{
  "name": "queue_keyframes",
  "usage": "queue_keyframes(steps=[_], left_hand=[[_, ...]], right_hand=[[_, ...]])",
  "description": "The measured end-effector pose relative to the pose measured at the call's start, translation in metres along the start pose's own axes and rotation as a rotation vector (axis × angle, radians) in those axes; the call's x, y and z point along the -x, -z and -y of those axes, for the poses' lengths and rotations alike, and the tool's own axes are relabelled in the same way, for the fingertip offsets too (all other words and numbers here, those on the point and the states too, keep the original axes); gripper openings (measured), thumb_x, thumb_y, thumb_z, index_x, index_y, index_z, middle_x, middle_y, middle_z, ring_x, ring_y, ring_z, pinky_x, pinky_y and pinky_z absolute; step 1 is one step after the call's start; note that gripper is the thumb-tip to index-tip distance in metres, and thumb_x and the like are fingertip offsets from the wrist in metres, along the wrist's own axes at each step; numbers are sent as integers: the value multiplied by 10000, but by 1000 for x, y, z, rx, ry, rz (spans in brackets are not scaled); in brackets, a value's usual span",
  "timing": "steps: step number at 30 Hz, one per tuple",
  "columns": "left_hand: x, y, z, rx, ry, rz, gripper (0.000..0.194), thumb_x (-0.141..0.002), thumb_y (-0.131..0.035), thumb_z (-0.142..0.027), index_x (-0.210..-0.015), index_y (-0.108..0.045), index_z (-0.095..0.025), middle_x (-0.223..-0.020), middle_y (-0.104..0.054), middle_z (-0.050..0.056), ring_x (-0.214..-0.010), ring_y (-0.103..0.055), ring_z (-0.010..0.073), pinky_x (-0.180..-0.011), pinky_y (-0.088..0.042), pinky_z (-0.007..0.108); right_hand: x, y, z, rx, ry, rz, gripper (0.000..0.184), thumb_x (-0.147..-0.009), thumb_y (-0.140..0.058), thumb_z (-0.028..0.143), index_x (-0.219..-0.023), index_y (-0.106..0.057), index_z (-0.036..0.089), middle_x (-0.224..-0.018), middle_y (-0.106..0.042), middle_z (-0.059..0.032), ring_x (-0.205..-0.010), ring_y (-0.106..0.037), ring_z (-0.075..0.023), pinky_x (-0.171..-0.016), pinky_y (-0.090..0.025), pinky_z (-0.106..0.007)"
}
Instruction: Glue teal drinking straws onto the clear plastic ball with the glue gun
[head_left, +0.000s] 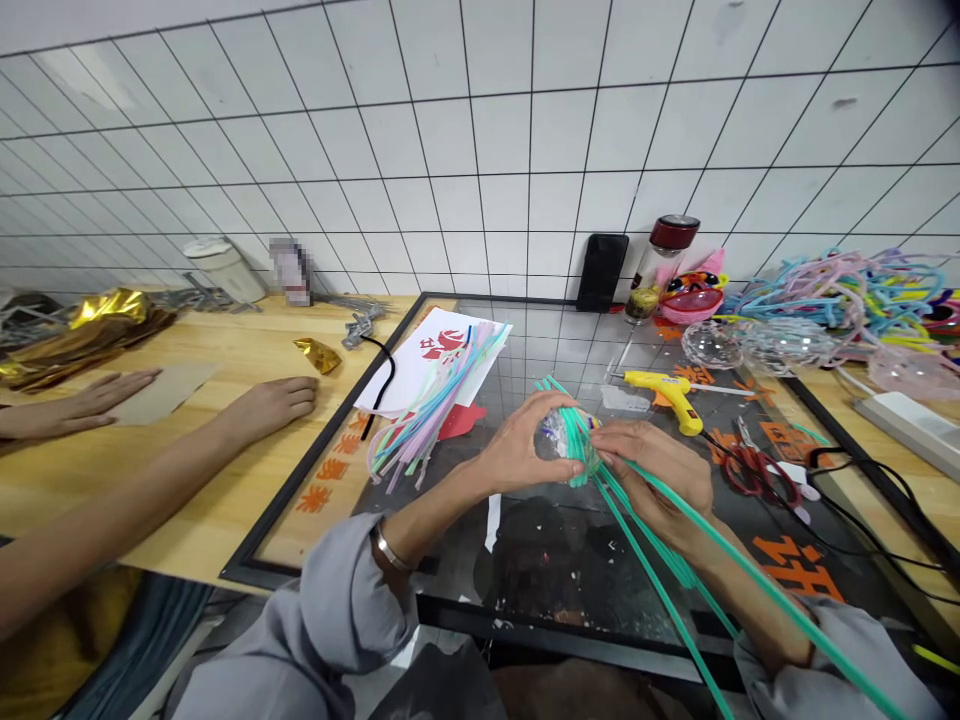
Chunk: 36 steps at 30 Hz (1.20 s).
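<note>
My left hand (517, 440) curls around a clear, shiny ball (553, 434), thumb below and fingers above. Several green pipe cleaners (576, 445) are laid side by side across the ball. At its right side, my right hand (664, 475) pinches the green stems against the ball. Their long loose ends (679, 568) trail down to the lower right, past my right forearm. The ball's right side is partly hidden by my fingers and the stems.
Pastel pipe cleaners (439, 410) lie on white paper (409, 350) to the left. A yellow glue gun (679, 400), red-handled scissors (757, 475), a phone (602, 272) and a glass bottle (664, 265) stand or lie right. Another person's arms (195, 455) rest at left.
</note>
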<state>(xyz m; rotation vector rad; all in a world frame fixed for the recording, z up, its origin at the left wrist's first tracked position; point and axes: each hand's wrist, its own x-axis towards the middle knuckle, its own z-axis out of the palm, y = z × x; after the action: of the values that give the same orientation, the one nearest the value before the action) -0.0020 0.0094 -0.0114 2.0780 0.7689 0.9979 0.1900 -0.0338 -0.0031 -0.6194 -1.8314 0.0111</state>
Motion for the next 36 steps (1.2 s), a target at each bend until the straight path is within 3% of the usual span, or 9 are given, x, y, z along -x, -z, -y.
queue_keyframes(steps=[13,29,36], left_hand=[[3,-1,5,-25,-38,12,632,-715,-775,-333,-1278,-513,-216,-1383,-511,151,-1351,-456,318,-1160,-323,530],[4,1,2,-19,-115,1,531,-754,-779,-310,-1231,-563,-223,-1331,-568,119,-1367,-440,287,-1152,-351,495],[4,5,2,-37,-143,9,511,-788,-763,-406,-1238,-598,-230,-1334,-552,133,-1317,-499,289,-1117,-399,491]], right_hand=[[-8,11,9,28,-26,127,307,-835,-584,21,-1066,-683,197,-919,-738,-79,-859,-727,-196,-763,-607,-292],[-1,6,5,75,21,92,219,-871,-573,74,-1026,-684,181,-889,-744,-77,-845,-721,-166,-738,-613,-291],[-6,7,8,92,22,99,197,-872,-574,70,-996,-687,174,-868,-746,-78,-839,-725,-167,-734,-616,-289]])
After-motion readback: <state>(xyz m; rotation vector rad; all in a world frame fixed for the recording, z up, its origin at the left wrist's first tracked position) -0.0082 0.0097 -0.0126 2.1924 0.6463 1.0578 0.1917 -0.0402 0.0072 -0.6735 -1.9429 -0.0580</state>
